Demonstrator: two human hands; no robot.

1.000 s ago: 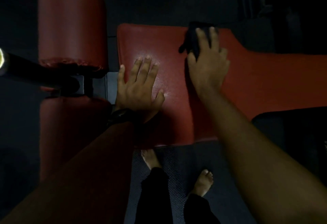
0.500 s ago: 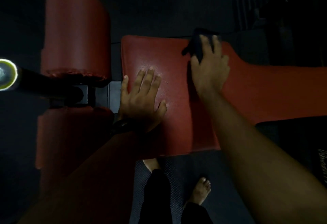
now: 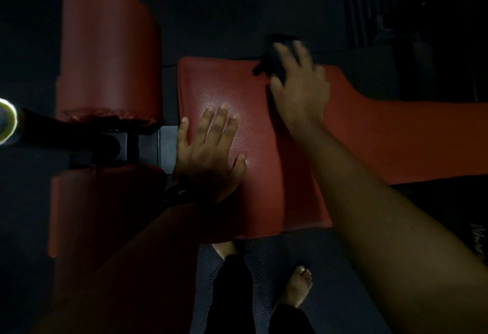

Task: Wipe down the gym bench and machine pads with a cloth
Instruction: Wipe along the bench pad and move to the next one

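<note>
A red padded bench seat (image 3: 264, 191) fills the middle of the dim view, and its narrower pad (image 3: 412, 138) runs off to the right. My right hand (image 3: 299, 87) presses a dark cloth (image 3: 274, 56) onto the far edge of the seat; the cloth sticks out past my fingertips. On the seat's left part lies my left hand (image 3: 208, 149), flat, fingers spread, holding nothing. A dark watch sits on that wrist.
Two red roller pads stand left of the seat, one far (image 3: 108, 54) and one near (image 3: 105, 217), joined by a black metal bar (image 3: 66, 135) with a bright end cap. My bare feet (image 3: 298, 288) rest on a dark textured floor mat below the seat.
My right hand with the cloth has slid a little further toward the seat's far edge. The left hand has stayed flat in place. The view has shifted slightly.
</note>
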